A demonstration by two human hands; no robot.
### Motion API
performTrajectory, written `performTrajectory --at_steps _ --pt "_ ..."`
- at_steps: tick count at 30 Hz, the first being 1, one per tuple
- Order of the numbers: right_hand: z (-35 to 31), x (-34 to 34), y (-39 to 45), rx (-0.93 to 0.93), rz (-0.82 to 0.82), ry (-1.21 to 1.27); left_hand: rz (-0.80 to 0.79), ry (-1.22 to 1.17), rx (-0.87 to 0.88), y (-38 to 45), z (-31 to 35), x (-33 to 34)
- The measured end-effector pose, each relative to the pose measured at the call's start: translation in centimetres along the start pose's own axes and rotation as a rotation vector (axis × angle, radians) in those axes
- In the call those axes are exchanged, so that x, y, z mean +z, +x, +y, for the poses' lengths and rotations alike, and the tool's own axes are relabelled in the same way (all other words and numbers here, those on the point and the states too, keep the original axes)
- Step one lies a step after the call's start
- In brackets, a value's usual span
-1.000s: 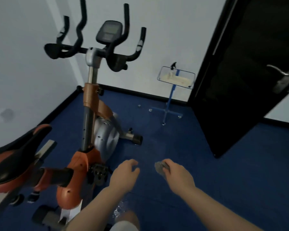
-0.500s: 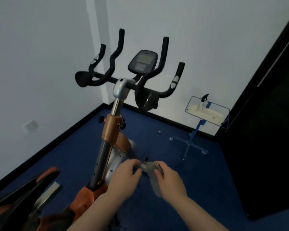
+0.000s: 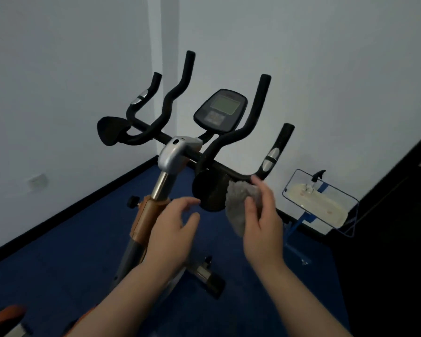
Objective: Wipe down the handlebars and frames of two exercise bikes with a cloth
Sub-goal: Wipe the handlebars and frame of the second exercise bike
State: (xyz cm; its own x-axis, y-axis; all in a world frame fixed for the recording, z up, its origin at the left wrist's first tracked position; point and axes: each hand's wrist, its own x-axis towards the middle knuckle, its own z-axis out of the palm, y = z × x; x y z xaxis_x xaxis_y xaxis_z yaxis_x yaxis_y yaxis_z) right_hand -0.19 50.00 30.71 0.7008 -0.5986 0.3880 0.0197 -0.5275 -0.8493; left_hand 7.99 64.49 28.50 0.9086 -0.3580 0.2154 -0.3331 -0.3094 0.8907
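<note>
Blue carpet [image 3: 58, 251] covers the floor of a bare white-walled corner, and everything else is best placed from the grip. Nearest the camera, the right hand [image 3: 263, 222] pinches a grey fluffy cloth [image 3: 238, 205] between thumb and fingers, the cloth bunched and hanging loose below the pinch. Just left of that grip the left hand [image 3: 173, 229] hovers empty, fingers spread and apart, touching neither the cloth nor the bike. Directly beyond the cloth sits a round black elbow pad [image 3: 209, 190], and just above the fingertips runs the low bend of the black handlebars [image 3: 231, 139] — whether the cloth touches the bar there I cannot tell. Up and left of the grip stand the silver stem clamp [image 3: 174, 154] and the orange frame post [image 3: 146, 220]; further up is the console [image 3: 220, 110]. Far to the right of the grip a blue stand carries a phone [image 3: 319, 205] beside a dark door [image 3: 399, 239]. Only one exercise bike is in full view, so I judge the task barely begun: the cloth is being brought to the right side of the handlebars. The next move calls for wrapping the cloth round the bar and sliding it along the curve, the free hand perhaps steadying the stem.
</note>
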Motion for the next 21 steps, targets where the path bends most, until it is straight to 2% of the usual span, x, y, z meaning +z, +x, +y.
performTrajectory --at_steps 3,6,7,9,11,14,18,21 --pt "0.1 0.3 6.2 -0.172 -0.046 -0.071 0.098 -0.075 -0.07 3.7 0.6 1.3" --pt "1.5 2.5 10.4 -0.302 -0.301 -0.287 0.197 -0.156 -0.139 6.7 0.9 2.8" --pt "2.1 3.5 11.0 -0.295 -0.396 -0.332 0.224 -0.173 -0.156 7.3 0.9 3.3" --pt "3.2 4.5 11.0 -0.169 -0.5 -0.242 0.261 -0.188 -0.169 7.7 0.8 4.3" --pt "4.3 4.1 10.0 -0.139 -0.493 -0.182 0.26 -0.198 -0.183 7.5 0.4 5.2" --pt "5.2 3.4 9.4 -0.22 -0.51 -0.368 0.224 -0.206 -0.181 7.0 0.2 5.6" --pt "2.7 6.8 13.2 -0.091 -0.636 -0.564 0.198 -0.15 -0.113 7.1 0.1 4.5" --pt "3.1 6.9 11.7 -0.121 -0.436 -0.615 0.107 -0.167 -0.101 7.4 -0.2 3.6"
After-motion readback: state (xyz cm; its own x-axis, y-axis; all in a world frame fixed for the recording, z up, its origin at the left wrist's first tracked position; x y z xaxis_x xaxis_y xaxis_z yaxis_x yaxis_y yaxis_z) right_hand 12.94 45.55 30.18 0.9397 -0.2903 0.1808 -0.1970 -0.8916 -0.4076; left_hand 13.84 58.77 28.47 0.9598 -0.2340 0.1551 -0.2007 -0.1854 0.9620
